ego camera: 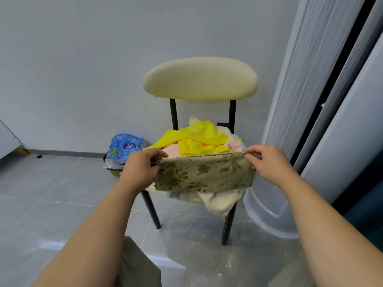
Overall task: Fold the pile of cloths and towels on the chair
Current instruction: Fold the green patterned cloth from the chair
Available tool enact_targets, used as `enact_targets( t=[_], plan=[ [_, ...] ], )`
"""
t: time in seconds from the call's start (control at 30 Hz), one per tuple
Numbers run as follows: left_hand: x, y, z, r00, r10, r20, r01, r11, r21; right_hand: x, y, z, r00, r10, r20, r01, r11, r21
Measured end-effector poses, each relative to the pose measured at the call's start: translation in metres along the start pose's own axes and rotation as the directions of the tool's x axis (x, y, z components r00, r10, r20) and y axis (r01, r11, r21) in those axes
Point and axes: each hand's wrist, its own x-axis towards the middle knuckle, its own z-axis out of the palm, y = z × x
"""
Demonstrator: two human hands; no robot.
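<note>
1. Head view: we see the left hand point(143, 168) and the right hand point(267, 162) held out over the front of a chair point(200, 78).
2. Each grip pinches one top corner of an olive floral cloth point(205, 175), thumb on the near side and fingers curled over the edge.
3. The cloth is stretched flat between the two grips and hangs down from them, in front of the seat.
4. Just behind the grips the rest of the pile lies on the seat: a yellow cloth point(199, 139) on top, with a pale pink cloth point(174, 152) under it.
5. Below the grips a cream towel point(217, 201) droops over the seat's front edge.
6. To the left of the left grip, a blue plastic packet point(124, 148) sits on the floor point(51, 193) by the wall. It bears a dark blue emblem, but we cannot read its print.
7. To the right of the right grip hangs a pale curtain point(300, 79), with a translucent tub point(269, 214) beside the chair leg.
</note>
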Motion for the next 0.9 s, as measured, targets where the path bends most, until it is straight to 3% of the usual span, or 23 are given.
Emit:
enact_targets(
  t=[0.23,0.37,0.47,0.63,0.73,0.83,0.9],
  plan=[
    [-0.003,0.006,-0.006,0.993,-0.114,-0.017,0.108,0.973,-0.203,-0.003,-0.007,-0.004,0.995,0.094,-0.046,-0.087,0.987,0.138],
    [-0.001,0.020,-0.009,0.946,-0.316,0.075,0.304,0.783,-0.543,-0.001,-0.010,-0.008,0.991,0.135,-0.011,-0.116,0.886,0.449],
    [0.003,0.024,-0.008,0.924,-0.371,0.093,0.352,0.729,-0.587,0.003,-0.014,-0.016,0.994,0.112,0.015,-0.104,0.859,0.501],
    [0.017,0.022,-0.003,0.921,-0.389,-0.006,0.327,0.781,-0.532,0.011,-0.011,-0.022,0.987,0.033,0.158,-0.122,0.790,0.600],
    [0.030,0.021,-0.003,0.905,-0.419,-0.075,0.319,0.785,-0.531,0.021,-0.010,-0.021,0.978,0.065,0.200,-0.182,0.738,0.650],
    [0.046,0.027,-0.004,0.906,-0.386,-0.174,0.246,0.814,-0.527,0.036,-0.018,-0.017,0.995,0.086,0.050,-0.097,0.704,0.704],
    [0.056,0.033,-0.006,0.916,-0.324,-0.237,0.137,0.807,-0.575,0.044,-0.027,-0.015,0.990,0.114,-0.085,-0.003,0.616,0.788]
  ],
)
